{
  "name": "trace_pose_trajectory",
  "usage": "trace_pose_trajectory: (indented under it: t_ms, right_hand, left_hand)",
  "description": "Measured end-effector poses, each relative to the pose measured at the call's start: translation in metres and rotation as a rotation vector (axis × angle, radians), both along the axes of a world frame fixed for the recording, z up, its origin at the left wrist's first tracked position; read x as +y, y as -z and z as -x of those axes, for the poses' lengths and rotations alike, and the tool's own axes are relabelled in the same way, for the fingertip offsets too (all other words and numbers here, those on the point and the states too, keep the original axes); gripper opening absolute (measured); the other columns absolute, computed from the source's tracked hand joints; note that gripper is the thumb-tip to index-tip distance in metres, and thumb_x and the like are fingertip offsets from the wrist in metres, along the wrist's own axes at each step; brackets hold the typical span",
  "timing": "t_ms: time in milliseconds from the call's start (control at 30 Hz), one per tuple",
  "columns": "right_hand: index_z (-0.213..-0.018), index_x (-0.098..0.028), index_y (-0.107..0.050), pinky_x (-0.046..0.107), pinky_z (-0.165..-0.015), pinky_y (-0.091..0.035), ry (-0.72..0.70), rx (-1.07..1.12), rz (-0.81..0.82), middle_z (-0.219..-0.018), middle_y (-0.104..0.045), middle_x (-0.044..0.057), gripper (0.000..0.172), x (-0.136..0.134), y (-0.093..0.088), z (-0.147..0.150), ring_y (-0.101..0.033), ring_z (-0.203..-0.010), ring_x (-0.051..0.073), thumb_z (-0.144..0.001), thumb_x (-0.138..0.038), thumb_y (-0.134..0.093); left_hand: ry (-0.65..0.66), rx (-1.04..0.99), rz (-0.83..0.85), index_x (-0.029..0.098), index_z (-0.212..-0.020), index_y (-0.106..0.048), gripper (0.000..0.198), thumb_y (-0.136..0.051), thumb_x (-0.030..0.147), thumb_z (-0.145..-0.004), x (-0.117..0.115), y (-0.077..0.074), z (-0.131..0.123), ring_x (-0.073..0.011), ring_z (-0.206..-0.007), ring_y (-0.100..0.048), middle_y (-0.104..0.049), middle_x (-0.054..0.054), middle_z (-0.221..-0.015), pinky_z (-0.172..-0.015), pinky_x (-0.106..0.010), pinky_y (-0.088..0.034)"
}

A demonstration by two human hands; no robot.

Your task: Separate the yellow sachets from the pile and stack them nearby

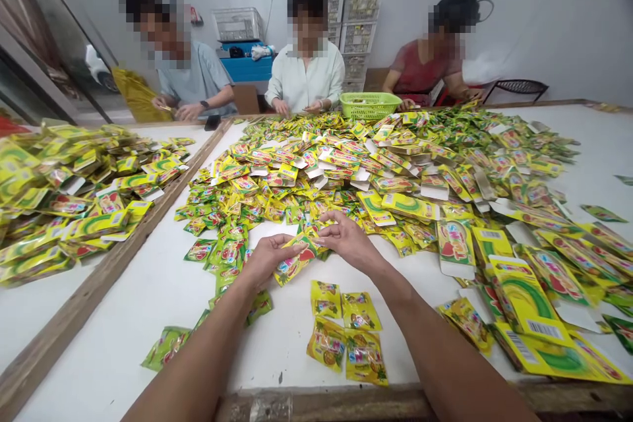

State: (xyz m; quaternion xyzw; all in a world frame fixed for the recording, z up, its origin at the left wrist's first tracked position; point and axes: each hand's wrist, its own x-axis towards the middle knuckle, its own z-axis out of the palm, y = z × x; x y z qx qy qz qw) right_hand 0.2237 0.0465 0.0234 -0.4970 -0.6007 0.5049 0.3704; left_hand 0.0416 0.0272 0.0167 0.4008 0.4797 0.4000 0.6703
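Observation:
My left hand [271, 258] is closed round a small yellow candy box [295, 264] with a red fruit picture, held tilted above the white table. At the box's upper right end is my right hand [345, 237], its thumb and fingers pinched together on that end; whether a packet is also between them I cannot tell. Below the hands, several yellow sachets [363, 311] with pineapple pictures lie grouped on the table. Green sachets [228, 254] spread beside and under my left forearm. Just beyond my hands rises a large heap of boxes and sachets [341, 161].
Yellow boxes [529, 303] lie piled at the right. A wooden strip [113, 264] divides the table, with another box heap [93, 191] beyond it. Across the table sit three people, near a green basket [370, 105]. A wooden edge [386, 402] runs along the front.

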Motion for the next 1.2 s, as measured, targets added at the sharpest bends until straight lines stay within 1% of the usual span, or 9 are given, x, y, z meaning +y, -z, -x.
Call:
trace_pose_trajectory:
  t_ms: [200, 400, 600, 700, 767, 900, 967, 1033, 1200]
  right_hand:
    - [-0.094, -0.022, -0.048, 0.021, -0.049, -0.036, -0.050, -0.033, 0.011, -0.064, -0.063, -0.004, 0.028, -0.003, -0.003, 0.004, -0.051, -0.051, 0.009, -0.070, -0.027, -0.060]
    - [-0.095, -0.022, -0.046, 0.022, -0.052, -0.039, -0.031, 0.076, 0.022, -0.068, -0.064, -0.003, 0.040, -0.003, -0.005, 0.004, -0.054, -0.056, 0.011, -0.063, -0.029, -0.069]
    - [-0.101, -0.021, -0.044, 0.019, -0.046, -0.029, -0.235, 0.134, 0.121, -0.059, -0.055, -0.008, 0.040, -0.009, 0.000, 0.012, -0.044, -0.048, 0.007, -0.068, -0.028, -0.065]
    - [-0.105, -0.022, -0.048, 0.018, -0.044, -0.027, -0.294, 0.082, 0.110, -0.052, -0.040, -0.012, 0.044, -0.013, -0.001, 0.015, -0.037, -0.045, 0.006, -0.065, -0.023, -0.066]
    - [-0.106, -0.023, -0.050, 0.017, -0.043, -0.028, -0.275, 0.054, 0.082, -0.051, -0.032, -0.013, 0.046, -0.013, -0.002, 0.015, -0.033, -0.044, 0.005, -0.064, -0.021, -0.067]
    - [-0.104, -0.023, -0.047, 0.020, -0.051, -0.040, -0.116, 0.136, 0.025, -0.061, -0.048, -0.009, 0.049, -0.007, 0.000, 0.016, -0.049, -0.054, 0.008, -0.060, -0.022, -0.070]
    - [-0.099, -0.022, -0.047, 0.022, -0.053, -0.042, -0.022, 0.145, 0.002, -0.066, -0.051, -0.008, 0.051, -0.005, 0.001, 0.017, -0.051, -0.057, 0.009, -0.055, -0.022, -0.073]
    - [-0.097, -0.022, -0.047, 0.022, -0.051, -0.040, 0.029, 0.129, 0.014, -0.062, -0.049, -0.009, 0.051, -0.005, -0.001, 0.018, -0.049, -0.053, 0.009, -0.053, -0.022, -0.074]
    - [-0.110, -0.021, -0.047, 0.020, -0.049, -0.034, -0.094, 0.096, 0.050, -0.053, -0.049, -0.011, 0.049, -0.013, -0.009, 0.023, -0.046, -0.047, 0.008, -0.064, -0.022, -0.065]
  left_hand:
    - [0.008, 0.121, -0.057, 0.014, -0.072, -0.068, 0.036, -0.082, 0.039, -0.051, 0.002, 0.002, 0.006, -0.0088, -0.046, -0.049, -0.065, 0.000, -0.060, -0.045, -0.021, -0.034]
    - [0.045, 0.165, -0.118, 0.014, -0.078, -0.069, 0.039, -0.078, 0.044, -0.055, 0.005, 0.007, 0.013, -0.0091, -0.046, -0.048, -0.065, -0.002, -0.063, -0.044, -0.021, -0.030]
    - [0.087, 0.090, -0.119, 0.013, -0.074, -0.068, 0.035, -0.078, 0.041, -0.056, 0.001, 0.006, 0.008, -0.0096, -0.050, -0.050, -0.063, -0.001, -0.061, -0.048, -0.021, -0.034]
    - [0.131, 0.035, -0.100, 0.013, -0.071, -0.067, 0.035, -0.078, 0.043, -0.057, -0.002, 0.004, 0.001, -0.0115, -0.051, -0.053, -0.063, -0.001, -0.059, -0.051, -0.022, -0.037]
    - [0.112, 0.004, -0.097, 0.013, -0.074, -0.068, 0.037, -0.075, 0.046, -0.059, -0.002, 0.003, -0.002, -0.0125, -0.053, -0.054, -0.065, -0.002, -0.062, -0.053, -0.023, -0.039]
    - [0.092, 0.003, -0.144, 0.015, -0.086, -0.068, 0.040, -0.078, 0.041, -0.057, -0.003, -0.001, 0.000, -0.0146, -0.068, -0.060, -0.069, -0.004, -0.078, -0.067, -0.024, -0.044]
    - [0.144, 0.043, -0.170, 0.015, -0.087, -0.068, 0.040, -0.080, 0.036, -0.055, -0.004, -0.003, 0.002, -0.0157, -0.073, -0.061, -0.069, -0.004, -0.082, -0.070, -0.025, -0.044]
    - [0.174, 0.071, -0.189, 0.015, -0.084, -0.068, 0.036, -0.080, 0.035, -0.056, -0.006, -0.004, 0.003, -0.0157, -0.072, -0.061, -0.069, -0.004, -0.081, -0.069, -0.025, -0.045]
    - [0.140, 0.101, -0.182, 0.014, -0.080, -0.068, 0.036, -0.080, 0.037, -0.054, -0.011, -0.001, -0.003, -0.0145, -0.066, -0.059, -0.068, -0.003, -0.074, -0.064, -0.025, -0.043]
